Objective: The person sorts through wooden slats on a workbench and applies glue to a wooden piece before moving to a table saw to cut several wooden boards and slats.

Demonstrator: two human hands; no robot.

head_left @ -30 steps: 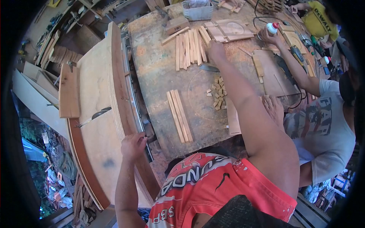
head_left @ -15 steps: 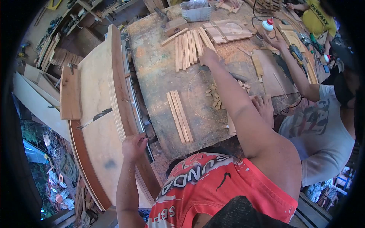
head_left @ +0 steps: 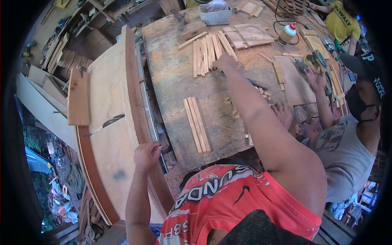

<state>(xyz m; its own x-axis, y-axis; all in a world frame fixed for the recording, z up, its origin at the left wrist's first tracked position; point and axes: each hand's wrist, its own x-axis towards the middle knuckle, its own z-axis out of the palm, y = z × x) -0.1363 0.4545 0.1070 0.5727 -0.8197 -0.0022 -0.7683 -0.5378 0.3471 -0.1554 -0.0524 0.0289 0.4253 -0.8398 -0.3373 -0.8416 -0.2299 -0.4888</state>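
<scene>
My right hand (head_left: 226, 64) reaches across the worktable, its fingers closed at the near ends of a row of thin wooden strips (head_left: 201, 57). They appear to pinch one strip, though the hand partly hides the contact. A separate group of three strips (head_left: 196, 124) lies side by side nearer to me. My left hand (head_left: 148, 156) is by the long plywood-edged board (head_left: 130, 90) on the left, fingers curled in with nothing visible in them. Below my right forearm, small wooden blocks (head_left: 234, 112) lie in a pile, partly covered by the arm.
On my right, a co-worker's hand (head_left: 316, 79) is at a sander (head_left: 316, 61); their other hand (head_left: 283, 114) is beside my forearm. A glue bottle (head_left: 287, 34), a grooved wooden panel (head_left: 249, 34) and a white basket (head_left: 215, 16) stand or lie farther back on the table.
The view has shifted slightly. My right hand remains at the strips, and my left hand has barely moved. The co-worker's hand has gone from beside the glue bottle to the sander.
</scene>
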